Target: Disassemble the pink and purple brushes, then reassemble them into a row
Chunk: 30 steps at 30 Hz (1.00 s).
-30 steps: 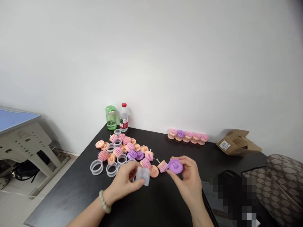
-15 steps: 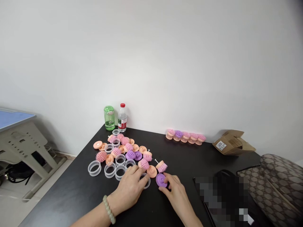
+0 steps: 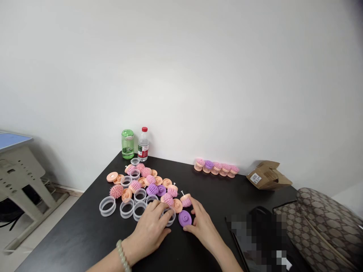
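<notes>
So the flat round purple plastic disc (image 3: 185, 218) is sitting on the black tabletop (image 3: 70, 241), around 9 o'clock from the right hand (image 3: 202, 224). It's round, so no real long axis, and the right hand is easily the nearer one. Its fingers (image 3: 195, 207) are half curled around the disc, thumb by the lower edge, but I can't tell if they're actually gripping. The left hand (image 3: 149, 231), beaded bracelet (image 3: 122, 257) on the wrist, has its fingers loosely spread, tips on a clear plastic ring (image 3: 169, 217) at about 3 o'clock, no visible grip. A pink bristle brush head with a peach base (image 3: 185, 201) sits at 12 o'clock from the disc.
</notes>
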Available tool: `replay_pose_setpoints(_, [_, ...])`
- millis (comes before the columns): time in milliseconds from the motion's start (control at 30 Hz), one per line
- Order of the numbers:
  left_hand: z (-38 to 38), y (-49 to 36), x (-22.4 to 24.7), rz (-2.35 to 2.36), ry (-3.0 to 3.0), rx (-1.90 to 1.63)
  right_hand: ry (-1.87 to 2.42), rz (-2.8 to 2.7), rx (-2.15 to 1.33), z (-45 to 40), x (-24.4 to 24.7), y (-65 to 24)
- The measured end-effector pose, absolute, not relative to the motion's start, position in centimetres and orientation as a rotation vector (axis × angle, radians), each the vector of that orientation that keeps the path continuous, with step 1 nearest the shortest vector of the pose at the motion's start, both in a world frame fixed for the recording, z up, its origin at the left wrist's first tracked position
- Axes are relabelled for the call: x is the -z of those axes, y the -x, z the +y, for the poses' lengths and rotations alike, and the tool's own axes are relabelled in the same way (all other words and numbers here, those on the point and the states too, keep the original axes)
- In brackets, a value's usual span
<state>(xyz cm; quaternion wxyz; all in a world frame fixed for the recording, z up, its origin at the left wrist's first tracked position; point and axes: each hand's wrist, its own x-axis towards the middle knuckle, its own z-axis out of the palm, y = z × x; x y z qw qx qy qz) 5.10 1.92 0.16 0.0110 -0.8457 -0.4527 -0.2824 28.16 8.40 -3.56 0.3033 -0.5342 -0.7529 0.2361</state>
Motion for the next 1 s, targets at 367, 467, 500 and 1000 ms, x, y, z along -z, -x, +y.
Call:
replay_pose_setpoints(367, [2.1,-4.4,1.0,-1.403,2.587,0.894,1.401,-2.411,-0.497,12.3,-2.7,-26.4])
replay_pose_setpoints(467, [2.1,-4.5,1.0,-1.371,2.564,0.898,1.585,-2.271,-0.183,16.5,-3.8,-27.4])
replay_pose_setpoints(500, [2.1,-4.5,1.0,-1.347,2.560,0.907,1.620,-2.235,-0.135,18.2,-3.9,-27.6])
replay_pose_setpoints(1000, [3.9,-4.8,1.9,-1.155,2.356,0.959,1.956,-1.970,0.243,28.3,-1.3,-26.6])
